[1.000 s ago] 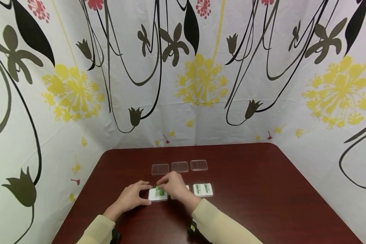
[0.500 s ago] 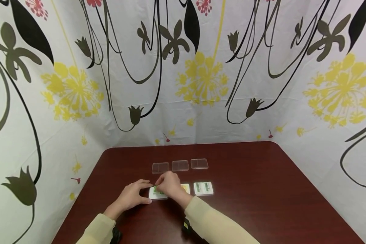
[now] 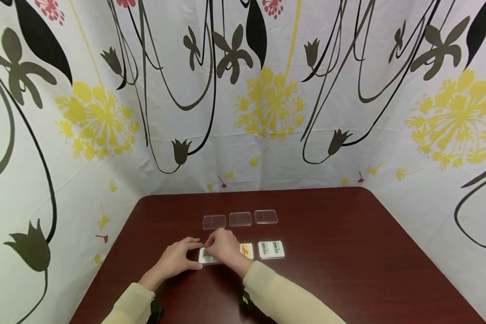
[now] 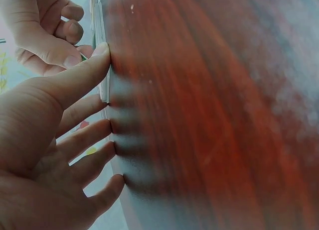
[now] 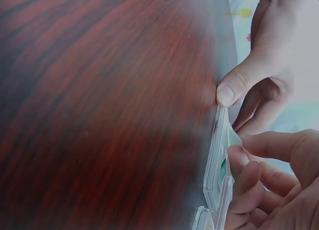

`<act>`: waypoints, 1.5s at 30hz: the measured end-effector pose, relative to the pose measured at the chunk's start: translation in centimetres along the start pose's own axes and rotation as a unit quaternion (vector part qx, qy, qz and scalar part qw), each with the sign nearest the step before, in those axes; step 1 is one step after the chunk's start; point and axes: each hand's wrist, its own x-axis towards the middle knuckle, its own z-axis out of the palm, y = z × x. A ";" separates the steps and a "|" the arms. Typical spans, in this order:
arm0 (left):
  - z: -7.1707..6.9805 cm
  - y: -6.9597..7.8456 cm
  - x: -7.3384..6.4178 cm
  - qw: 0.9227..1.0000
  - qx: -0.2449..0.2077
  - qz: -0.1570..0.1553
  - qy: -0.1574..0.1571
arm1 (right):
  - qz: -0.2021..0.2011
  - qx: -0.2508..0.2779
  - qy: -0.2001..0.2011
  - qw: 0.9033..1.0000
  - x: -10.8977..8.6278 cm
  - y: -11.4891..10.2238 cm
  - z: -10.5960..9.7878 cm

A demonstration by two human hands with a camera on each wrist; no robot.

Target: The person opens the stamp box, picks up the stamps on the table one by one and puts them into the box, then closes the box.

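Note:
In the head view a low, white-filled plastic case (image 3: 208, 260) lies on the table with green print on top. My left hand (image 3: 176, 261) spans its left end, thumb at the near corner and forefinger at the far one. The left wrist view shows the other fingers spread, tips at the tabletop. Over the case, my right hand (image 3: 223, 246) bends its fingers and pinches a thin, white-and-green card-like piece (image 5: 233, 138). One edge of that piece stands up from the case in the right wrist view. The right hand hides the case's right part.
Right of my right hand sits a second case (image 3: 247, 251) with orange print, partly covered, then a third case (image 3: 271, 249) with two green-printed halves. Behind them three clear plastic lids (image 3: 240, 219) form a row. The dark red table (image 3: 348, 252) meets a flowered curtain (image 3: 267, 166).
My right hand has brought the green piece down and slightly left onto the left case, uncovering the orange print of the middle one. The left hand holds its place.

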 end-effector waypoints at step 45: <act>-4.9 0.4 6.4 0.999 -0.010 -0.003 0.044 | -0.171 -0.246 0.012 0.954 7.2 6.4 -7.3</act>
